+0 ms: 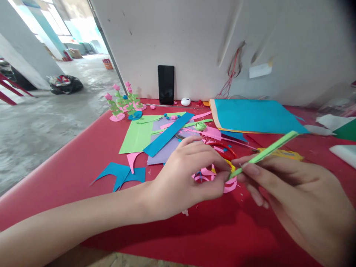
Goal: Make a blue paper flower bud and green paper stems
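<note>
Both hands meet over the red table. My left hand is closed in a pinch on the near end of a thin green paper strip. My right hand also pinches that strip, thumb and forefinger pressed together just right of the left fingertips. The strip rises to the right, tilted up off the table. Under the hands lie curled pink paper scraps and red-handled scissors.
Cut paper lies behind: a green sheet, a blue strip, a purple sheet, blue offcuts, a large blue sheet. Paper flowers stand far left. A black phone leans on the wall.
</note>
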The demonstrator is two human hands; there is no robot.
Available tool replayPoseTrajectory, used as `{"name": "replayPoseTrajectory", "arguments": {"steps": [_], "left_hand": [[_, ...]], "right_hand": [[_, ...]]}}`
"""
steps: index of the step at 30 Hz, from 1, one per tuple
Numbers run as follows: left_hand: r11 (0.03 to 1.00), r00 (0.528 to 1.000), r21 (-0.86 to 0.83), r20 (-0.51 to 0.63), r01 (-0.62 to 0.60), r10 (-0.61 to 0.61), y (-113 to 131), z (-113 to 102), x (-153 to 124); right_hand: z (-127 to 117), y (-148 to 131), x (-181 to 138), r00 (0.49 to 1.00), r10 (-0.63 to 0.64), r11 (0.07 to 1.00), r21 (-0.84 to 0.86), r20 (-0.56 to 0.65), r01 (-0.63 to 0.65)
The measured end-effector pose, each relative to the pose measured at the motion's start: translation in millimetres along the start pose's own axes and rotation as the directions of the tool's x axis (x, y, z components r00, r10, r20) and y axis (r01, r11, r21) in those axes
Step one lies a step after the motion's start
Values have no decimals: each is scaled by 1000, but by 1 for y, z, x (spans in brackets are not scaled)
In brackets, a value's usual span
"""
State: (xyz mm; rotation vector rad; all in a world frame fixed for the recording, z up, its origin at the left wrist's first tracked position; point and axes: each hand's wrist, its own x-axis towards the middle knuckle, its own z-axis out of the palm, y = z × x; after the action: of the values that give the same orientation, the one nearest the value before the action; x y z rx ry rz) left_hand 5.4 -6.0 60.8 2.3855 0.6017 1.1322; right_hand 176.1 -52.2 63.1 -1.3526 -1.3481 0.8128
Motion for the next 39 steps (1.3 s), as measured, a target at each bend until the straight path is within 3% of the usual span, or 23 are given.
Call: {"name": "replayPoseTrajectory", "arguments": {"steps": [9, 12, 19, 29, 36, 39], "left_hand": [[925, 977, -334, -46, 182, -209, -2, 0, -2], [886, 965, -404, -27, 227, -259, -2, 0, -5], [863, 956, -410, 107, 294, -275, -2, -1, -5], [872, 944, -361, 144, 330, -297, -9, -1, -4], [751, 911, -522, 160, 404, -379, -11, 1, -2], [756, 921, -536, 127, 376, -368, -14, 0, -4]], "right_hand": [[2, 6, -1, 992, 41, 995, 97, -116, -29], [0, 8, -1, 993, 60, 988, 147, -106, -44], [1, 3, 5, 995, 104, 954, 283, -3, -99], [0, -1, 6, 989, 146, 933, 330, 9, -141], [-2, -1, 7, 988, 149, 946, 297, -36, -132], [-4, 1, 7, 987, 149, 949, 289, -53, -128]]}}
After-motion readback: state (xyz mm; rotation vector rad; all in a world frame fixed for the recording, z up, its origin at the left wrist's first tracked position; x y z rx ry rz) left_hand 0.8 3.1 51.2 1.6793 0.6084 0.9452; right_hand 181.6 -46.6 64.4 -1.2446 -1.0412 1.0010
